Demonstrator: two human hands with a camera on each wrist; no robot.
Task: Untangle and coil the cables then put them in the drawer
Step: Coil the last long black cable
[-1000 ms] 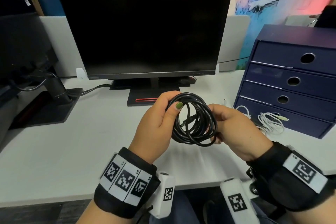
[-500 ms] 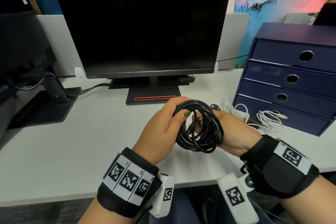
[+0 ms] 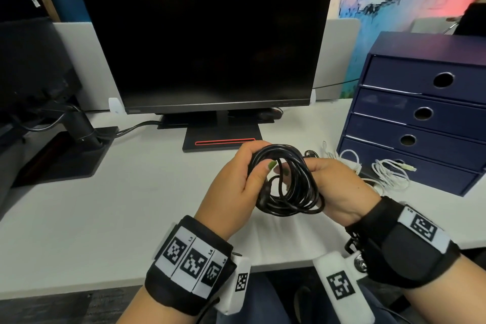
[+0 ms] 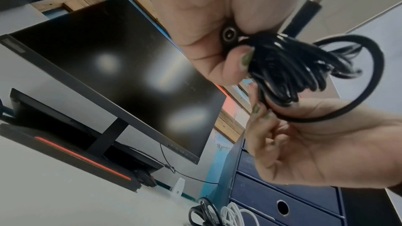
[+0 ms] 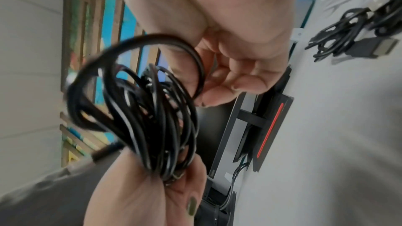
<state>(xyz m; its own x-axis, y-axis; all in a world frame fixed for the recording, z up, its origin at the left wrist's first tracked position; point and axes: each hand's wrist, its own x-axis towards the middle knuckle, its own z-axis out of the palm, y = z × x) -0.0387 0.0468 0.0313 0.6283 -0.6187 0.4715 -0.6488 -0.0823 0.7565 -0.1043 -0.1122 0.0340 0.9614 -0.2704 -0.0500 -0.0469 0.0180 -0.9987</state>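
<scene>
A black cable [image 3: 294, 187] wound into a coil hangs above the white desk [image 3: 105, 205], between both hands. My left hand [image 3: 247, 176] grips the coil's left side, thumb over the strands; the left wrist view shows a round plug end [image 4: 228, 34] tucked by the palm. My right hand [image 3: 323, 181] pinches one outer loop [image 5: 195, 68] on the coil's right side. A tangle of white cables [image 3: 389, 173] and a black cable [image 5: 339, 35] lies on the desk by the blue drawer unit [image 3: 420, 113]. All of its drawers are closed.
A large dark monitor [image 3: 205, 39] on a stand [image 3: 223, 139] faces me at the back. A second monitor's arm and base [image 3: 68, 144] sit at the left. The desk's front edge [image 3: 131, 287] runs just behind my wrists.
The coil and both hands have dropped slightly toward me. My right hand has turned and its fingers have shifted along the coil's right side.
</scene>
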